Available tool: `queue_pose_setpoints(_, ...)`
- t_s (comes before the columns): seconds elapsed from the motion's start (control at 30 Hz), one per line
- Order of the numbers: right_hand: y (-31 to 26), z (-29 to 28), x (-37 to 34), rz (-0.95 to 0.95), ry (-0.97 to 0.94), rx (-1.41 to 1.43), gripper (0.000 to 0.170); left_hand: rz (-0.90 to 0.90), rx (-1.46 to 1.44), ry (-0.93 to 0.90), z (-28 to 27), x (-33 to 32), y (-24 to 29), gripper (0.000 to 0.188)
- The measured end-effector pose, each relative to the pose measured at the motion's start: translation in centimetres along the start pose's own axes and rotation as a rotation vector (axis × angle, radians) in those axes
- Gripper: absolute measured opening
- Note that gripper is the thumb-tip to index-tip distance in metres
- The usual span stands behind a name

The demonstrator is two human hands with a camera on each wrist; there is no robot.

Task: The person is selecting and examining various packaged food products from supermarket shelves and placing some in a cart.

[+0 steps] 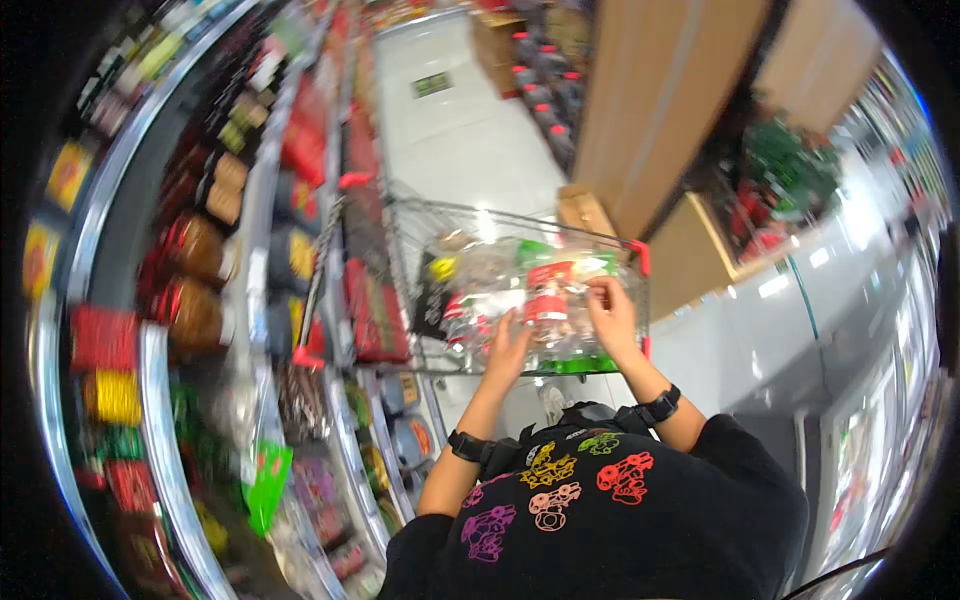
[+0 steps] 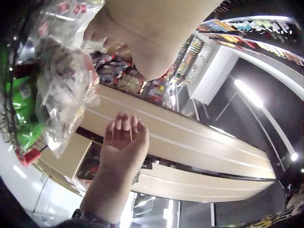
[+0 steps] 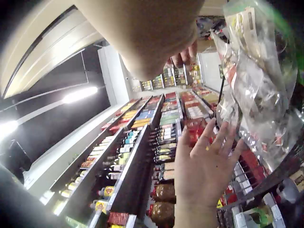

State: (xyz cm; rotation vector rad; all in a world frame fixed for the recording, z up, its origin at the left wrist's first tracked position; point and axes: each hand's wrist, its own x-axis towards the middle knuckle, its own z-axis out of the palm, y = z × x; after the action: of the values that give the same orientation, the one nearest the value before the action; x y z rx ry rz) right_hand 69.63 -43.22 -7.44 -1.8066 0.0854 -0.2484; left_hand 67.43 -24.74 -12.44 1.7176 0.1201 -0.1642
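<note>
Clear plastic packages [image 1: 478, 290] fill the shopping cart, one with a red-and-white label [image 1: 549, 292] and green at its edges. My left hand [image 1: 508, 345] is at the near side of these packages. In the right wrist view the same left hand [image 3: 204, 164] has its fingers extended and spread beside a crinkled clear bag [image 3: 266, 90]. My right hand [image 1: 612, 315] is over the right part of the packages, fingertips close to the labelled one. In the left wrist view the right hand [image 2: 124, 140] shows its palm, fingers loosely bent, with nothing in it.
The wire cart [image 1: 520, 215] has red corner pieces [image 1: 641, 258]. Stocked shelves [image 1: 150, 250] run along the left. Dark bottles with red caps [image 1: 548, 95] stand ahead beside a wood-coloured panel [image 1: 665, 90]. Pale tiled floor [image 1: 450, 130] lies beyond the cart.
</note>
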Motion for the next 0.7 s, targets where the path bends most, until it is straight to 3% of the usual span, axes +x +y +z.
queue_pose_setpoints(0.17,-2.8,7.8,-0.4,0.003,-0.312,0.252,0.011,0.088,-0.256,0.103,-7.1,-5.1,2.9,0.040)
queue_pose_setpoints(0.37,-6.7,20.0,-4.6,-0.058,-0.842,0.281,0.009,0.179,-0.495,0.565,-17.3,-15.0,3.6,0.033)
queue_pose_setpoints(0.47,-8.7,25.7,-8.1,-0.099,-1.069,0.280,0.012,0.134,-0.448,0.751,-20.9,-19.5,4.3,0.030)
queue_pose_setpoints(0.53,-11.2,29.0,-11.3,-0.116,-1.227,0.307,0.015,0.133,-0.316,0.802,-23.0,-22.3,4.9,0.027)
queue_pose_setpoints(0.63,-13.1,32.8,-14.9,0.033,-1.481,0.417,0.020,0.167,-0.185,0.782,-25.8,-25.7,5.5,0.024)
queue_pose_setpoints(0.7,-14.2,34.8,-17.4,0.073,-1.480,0.355,0.022,0.208,-0.166,0.708,-27.6,-27.8,5.2,0.024)
